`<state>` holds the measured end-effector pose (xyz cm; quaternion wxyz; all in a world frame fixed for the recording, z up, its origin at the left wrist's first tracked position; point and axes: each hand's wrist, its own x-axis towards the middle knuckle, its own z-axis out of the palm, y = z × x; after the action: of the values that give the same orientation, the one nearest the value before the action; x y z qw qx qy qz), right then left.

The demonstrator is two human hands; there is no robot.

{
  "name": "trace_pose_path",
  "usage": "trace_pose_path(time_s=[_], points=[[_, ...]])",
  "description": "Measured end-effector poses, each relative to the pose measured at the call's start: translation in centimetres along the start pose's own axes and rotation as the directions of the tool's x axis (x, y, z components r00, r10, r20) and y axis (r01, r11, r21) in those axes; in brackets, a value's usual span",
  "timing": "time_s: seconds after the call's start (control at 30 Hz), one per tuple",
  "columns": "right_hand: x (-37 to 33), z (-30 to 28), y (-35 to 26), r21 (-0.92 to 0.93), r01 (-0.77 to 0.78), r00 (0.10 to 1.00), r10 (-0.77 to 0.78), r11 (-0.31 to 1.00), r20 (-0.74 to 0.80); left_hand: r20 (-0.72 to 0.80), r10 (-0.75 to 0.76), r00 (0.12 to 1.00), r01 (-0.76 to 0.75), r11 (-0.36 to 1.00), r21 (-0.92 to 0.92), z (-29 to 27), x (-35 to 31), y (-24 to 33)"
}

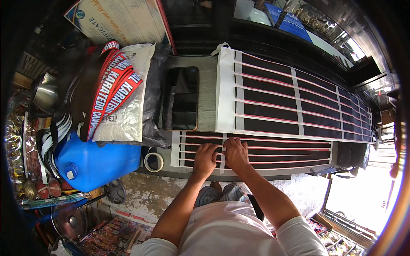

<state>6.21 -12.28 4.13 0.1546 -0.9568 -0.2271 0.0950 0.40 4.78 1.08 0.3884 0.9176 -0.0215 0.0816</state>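
A long black panel (277, 152) with red-edged white strips running along it lies on the near part of the table. A pale band of tape (222, 164) crosses those strips. My left hand (206, 158) rests on the panel just left of the band, fingers bent and drawn together. Close beside it, my right hand (236, 153) has its fingers curled down at the band's right side. The fingertips of both hands meet the strips, and whatever they pinch there is hidden. Behind them lies a larger sheet (316, 96) with similar strips and crossing bands.
A phone-like black slab (181, 98) lies on the grey table. A tape roll (153, 162) sits at the near edge, beside a blue jerrycan (100, 160). Red printed ribbon (115, 91) drapes over a plastic-wrapped package (145, 94). A framed certificate (124, 21) stands behind.
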Motion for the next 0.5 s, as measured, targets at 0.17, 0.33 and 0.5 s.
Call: trace_pose_path(time_s=[0.17, 0.33, 0.5], points=[[0.5, 0.1, -0.4, 0.013, 0.016, 0.999, -0.017, 1.0, 0.044, -0.002, -0.023, 1.0, 0.023, 0.999, -0.044, -0.3, -0.2, 0.3], [0.2, 0.0, 0.3, -0.014, 0.052, 0.998, -0.053, 0.999, -0.031, 0.027, -0.003, 1.0, 0.005, 0.997, -0.072, -0.8, -0.3, -0.1], [-2.5, -1.5, 0.9, 0.102, -0.068, 0.99, 0.08, 0.992, -0.115, -0.064, -0.067, 0.996, 0.06, 0.993, -0.103, -2.1, -1.0, -1.0]])
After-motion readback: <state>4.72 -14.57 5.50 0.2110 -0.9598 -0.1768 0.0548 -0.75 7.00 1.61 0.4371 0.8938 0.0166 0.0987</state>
